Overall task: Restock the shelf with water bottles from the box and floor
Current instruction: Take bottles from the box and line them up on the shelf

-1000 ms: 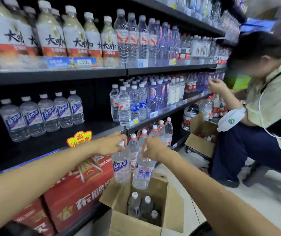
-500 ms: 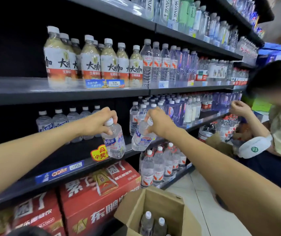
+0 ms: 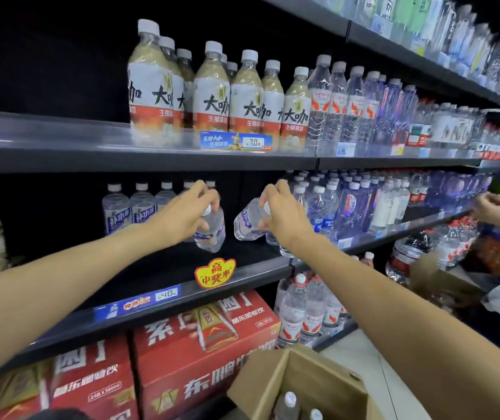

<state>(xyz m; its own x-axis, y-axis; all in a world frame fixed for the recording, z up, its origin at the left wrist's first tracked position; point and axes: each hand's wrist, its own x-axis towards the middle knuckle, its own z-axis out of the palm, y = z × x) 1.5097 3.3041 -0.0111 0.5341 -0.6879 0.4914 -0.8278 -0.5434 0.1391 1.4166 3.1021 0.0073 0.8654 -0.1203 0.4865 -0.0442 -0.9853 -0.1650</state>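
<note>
My left hand (image 3: 186, 209) grips a clear water bottle (image 3: 212, 233) by its white cap; the bottle hangs just above the black middle shelf (image 3: 157, 268). My right hand (image 3: 282, 207) holds a second water bottle (image 3: 247, 221) by the cap, tilted with its base to the left. Both bottles are inside the shelf opening, to the right of a short row of matching blue-labelled bottles (image 3: 130, 212). An open cardboard box (image 3: 327, 386) stands at the bottom right on the floor with bottle caps (image 3: 289, 398) showing inside.
Red drink cartons (image 3: 200, 344) fill the bottom shelf below. Tall tan drink bottles (image 3: 212, 98) stand on the shelf above. Dense rows of water bottles (image 3: 364, 204) sit right of my hands. Another person's hand (image 3: 495, 209) reaches to the shelf at the far right.
Both hands have lifted the two bottles from above the box up and forward into the middle shelf opening. The view has tilted upward with them.
</note>
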